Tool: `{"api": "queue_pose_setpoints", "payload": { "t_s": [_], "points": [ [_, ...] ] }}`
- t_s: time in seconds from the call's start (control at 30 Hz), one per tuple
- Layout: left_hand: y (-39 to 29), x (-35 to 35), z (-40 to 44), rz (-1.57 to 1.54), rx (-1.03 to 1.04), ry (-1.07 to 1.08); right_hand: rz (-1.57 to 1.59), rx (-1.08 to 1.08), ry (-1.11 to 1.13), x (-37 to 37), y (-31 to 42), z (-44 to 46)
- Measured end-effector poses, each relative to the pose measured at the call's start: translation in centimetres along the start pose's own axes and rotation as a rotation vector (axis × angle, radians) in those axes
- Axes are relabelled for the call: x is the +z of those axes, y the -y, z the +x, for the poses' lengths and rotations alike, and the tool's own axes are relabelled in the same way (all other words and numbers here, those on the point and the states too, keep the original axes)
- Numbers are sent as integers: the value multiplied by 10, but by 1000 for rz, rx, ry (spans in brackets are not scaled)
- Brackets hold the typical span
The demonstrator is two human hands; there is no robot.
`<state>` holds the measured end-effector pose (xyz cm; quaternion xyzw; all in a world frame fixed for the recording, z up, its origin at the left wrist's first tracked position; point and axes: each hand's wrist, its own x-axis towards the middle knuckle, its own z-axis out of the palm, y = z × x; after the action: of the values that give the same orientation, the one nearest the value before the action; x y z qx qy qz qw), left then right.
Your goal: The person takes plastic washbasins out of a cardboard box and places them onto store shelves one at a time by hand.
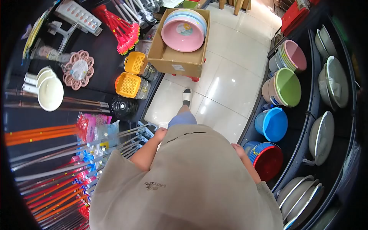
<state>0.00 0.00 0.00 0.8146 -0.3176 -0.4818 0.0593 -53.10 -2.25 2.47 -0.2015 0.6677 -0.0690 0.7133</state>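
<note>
So, closest up it's mostly the brown-grey shirt (191, 172), with one arm down each side. Left hand (160, 134) looks loosely curled by the hip, nothing visible in it, though I can't tell how closed the fingers are; it's near the light-blue plastic parts (147, 134) around the metal poles (122, 133) on the left. Right hand (237, 149) is partly behind the shirt, so no clue if it's open or gripping; nearest it is the bucket stack (268, 161) with the red inside, on the right, and can't say whether they touch. A bit farther, a shoe (187, 95) is out front on the tiles, so I'd call this moving along the aisle, not handling anything. Handling either side's stuff from here would call for lifting an arm away from the body. Farther still, dead ahead, a cardboard box (180, 66) holds stacked basins, pink one (184, 38) foremost.
</note>
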Motion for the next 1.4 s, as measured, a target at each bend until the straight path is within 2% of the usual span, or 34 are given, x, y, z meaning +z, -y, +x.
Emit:
{"api": "queue_pose_setpoints", "payload": {
  "t_s": [0.07,0.1,0.17,0.2,0.27,0.43,0.67,0.7,0.77,0.9,1.07,1.1,1.2,1.3,1.4],
  "points": [
    [-34,-22,-6,-2,58,-15,-78,-144,89,12,-16,10],
    [-78,-5,16,-6,54,37,-77,-109,50,-15,-14,28],
    [-130,-36,42,-209,244,-189,-27,-139,58,-10,-73,127],
    [-157,-54,62,-196,265,-184,-7,-151,50,15,-22,97],
    [-211,-80,98,-396,308,-144,4,-162,-49,28,11,90],
    [-342,-161,157,-651,299,-12,-50,-198,-268,45,126,82],
    [-463,-226,249,-893,255,138,-90,-187,-525,92,221,92],
    [-475,-232,262,-879,256,146,-75,-181,-528,101,232,93],
    [-501,-238,287,-906,243,215,-155,-303,-672,114,249,92],
    [-545,-238,331,-908,187,315,-59,-195,-756,141,289,44],
    [-599,-242,344,-1101,44,272,-7,14,-831,153,216,26],
    [-601,-241,358,-1088,33,282,9,62,-851,156,188,27],
    [-588,-248,394,-1195,39,296,65,164,-863,180,169,1],
    [-586,-254,393,-1292,31,375,27,193,-908,204,156,-7],
    [-572,-255,373,-1205,-67,226,222,141,-833,218,156,-2]
  ]
}}
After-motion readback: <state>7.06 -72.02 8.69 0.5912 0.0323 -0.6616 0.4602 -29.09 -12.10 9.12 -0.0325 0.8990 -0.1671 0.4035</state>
